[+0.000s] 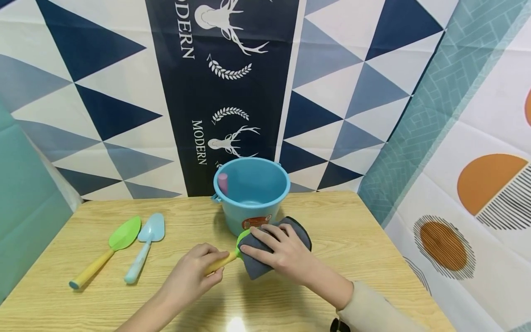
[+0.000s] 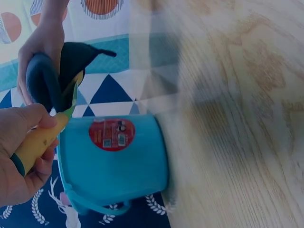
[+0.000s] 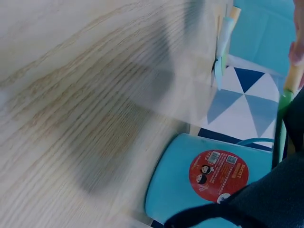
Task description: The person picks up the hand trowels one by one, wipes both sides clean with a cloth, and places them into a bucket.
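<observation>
My left hand point(image 1: 193, 269) grips the yellow handle point(image 1: 220, 263) of a garden hand tool with a green head point(image 1: 242, 238). A dark grey cloth point(image 1: 257, 265) is wrapped over most of that head, so its shape is hidden. My right hand point(image 1: 286, 256) holds the cloth against it, fingers spread across the top. In the left wrist view the cloth point(image 2: 45, 80) folds round both sides of the green head, above the table. The tool and cloth are just in front of a blue bucket point(image 1: 253, 210) and overlap its lower front.
A green trowel point(image 1: 124, 234) with a yellow handle and a light blue trowel point(image 1: 152, 228) lie side by side at the left of the wooden table point(image 1: 332, 276). Inside the bucket, a pinkish-purple cylinder point(image 1: 222, 183) leans on the wall. Patterned sheets point(image 1: 332, 83) hang behind.
</observation>
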